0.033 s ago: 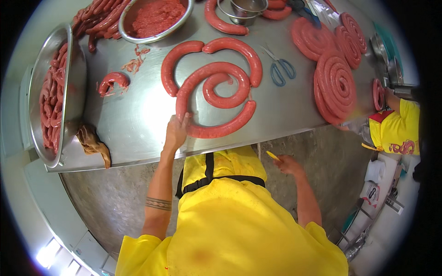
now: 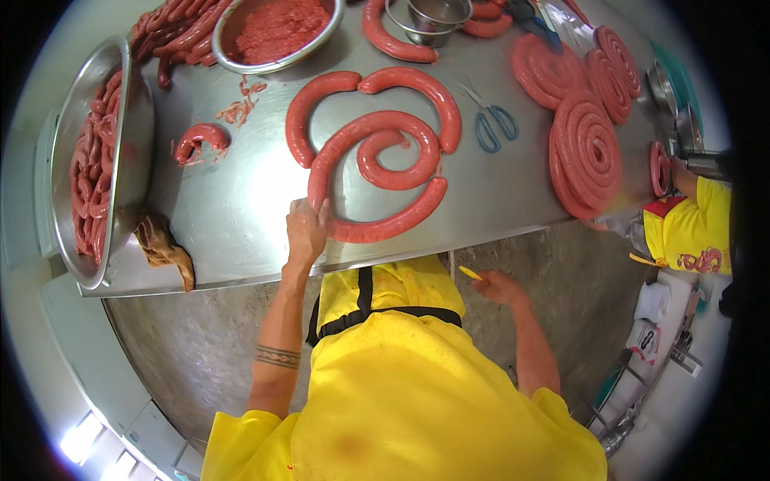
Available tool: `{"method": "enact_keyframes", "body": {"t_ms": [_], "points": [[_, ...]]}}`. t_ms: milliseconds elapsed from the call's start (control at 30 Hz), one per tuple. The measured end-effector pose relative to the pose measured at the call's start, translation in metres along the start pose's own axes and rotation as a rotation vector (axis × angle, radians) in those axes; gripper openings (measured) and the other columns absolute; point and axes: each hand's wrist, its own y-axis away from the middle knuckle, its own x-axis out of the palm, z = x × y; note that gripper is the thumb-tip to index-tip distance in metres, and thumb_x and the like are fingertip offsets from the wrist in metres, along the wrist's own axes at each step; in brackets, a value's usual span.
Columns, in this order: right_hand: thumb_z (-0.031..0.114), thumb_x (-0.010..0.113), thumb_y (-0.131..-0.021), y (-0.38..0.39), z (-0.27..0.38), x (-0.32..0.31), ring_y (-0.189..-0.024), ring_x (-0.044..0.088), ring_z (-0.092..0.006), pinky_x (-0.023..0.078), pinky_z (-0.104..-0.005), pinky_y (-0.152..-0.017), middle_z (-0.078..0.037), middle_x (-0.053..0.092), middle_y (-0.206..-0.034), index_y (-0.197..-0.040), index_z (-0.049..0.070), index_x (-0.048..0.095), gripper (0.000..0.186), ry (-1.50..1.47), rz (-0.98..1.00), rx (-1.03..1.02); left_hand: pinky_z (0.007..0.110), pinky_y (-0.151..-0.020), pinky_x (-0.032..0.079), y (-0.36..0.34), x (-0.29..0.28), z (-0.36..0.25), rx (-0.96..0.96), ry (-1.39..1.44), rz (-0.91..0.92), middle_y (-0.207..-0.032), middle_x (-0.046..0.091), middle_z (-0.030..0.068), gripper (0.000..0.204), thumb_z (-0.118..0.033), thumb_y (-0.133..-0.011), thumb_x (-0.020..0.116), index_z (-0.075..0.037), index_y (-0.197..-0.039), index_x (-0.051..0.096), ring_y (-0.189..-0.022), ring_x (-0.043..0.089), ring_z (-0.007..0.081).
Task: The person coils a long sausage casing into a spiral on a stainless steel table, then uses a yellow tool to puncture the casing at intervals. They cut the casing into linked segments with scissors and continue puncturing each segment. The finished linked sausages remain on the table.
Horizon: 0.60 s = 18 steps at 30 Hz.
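My left hand (image 2: 306, 231) grips a long raw sausage (image 2: 319, 172) at its lower left bend, at the near side of a steel table (image 2: 233, 256). This sausage curls into a loose spiral, its inner end near the middle. Two shorter curved sausage lengths lie along its far side. Past the table's near edge, low beside my body, my right hand (image 2: 501, 287) is closed round a small, slim yellow tool (image 2: 471, 273); its kind does not show. Blue-handled scissors (image 2: 491, 124) lie on the table right of the sausage.
Steel bowls hold sausage links (image 2: 88, 192) at left and red ground meat (image 2: 277, 32) at the back. A short sausage piece (image 2: 200, 140) and a brown cloth-like thing (image 2: 164, 250) lie at left. Coiled sausages (image 2: 589, 148) are stacked at right, near another person's yellow sleeve (image 2: 710, 200).
The table and its things sit very slightly farther right in the picture. The yellow tool in my right hand has shifted a little to the left.
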Motion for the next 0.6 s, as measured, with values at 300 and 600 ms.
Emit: {"method": "enact_keyframes", "body": {"t_ms": [300,600], "points": [[0.026,0.056,-0.103,-0.045,0.156,0.017,-0.073,0.057,-0.0203,0.049,-0.0369,-0.071,-0.011,0.064,-0.083,-0.108,0.0,0.059,0.026,0.267,-0.251,-0.365,0.039,-0.098,0.05,0.036,-0.013,0.011,-0.91,1.759,0.131,-0.121,0.066,0.0145,0.029,-0.03,-0.108,0.05,-0.003,-0.108,0.06,-0.109,0.065,0.0257],[0.019,0.056,-0.103,-0.05,0.193,0.022,-0.082,0.066,-0.0197,0.05,-0.0345,-0.074,-0.011,0.064,-0.085,-0.117,0.0,0.06,0.023,0.097,-0.169,-0.656,0.039,-0.102,0.05,0.037,-0.004,0.015,-0.967,1.975,0.45,-0.103,0.068,0.009,0.032,-0.03,-0.104,0.059,-0.003,-0.12,0.055,-0.113,0.064,0.0242]]}}
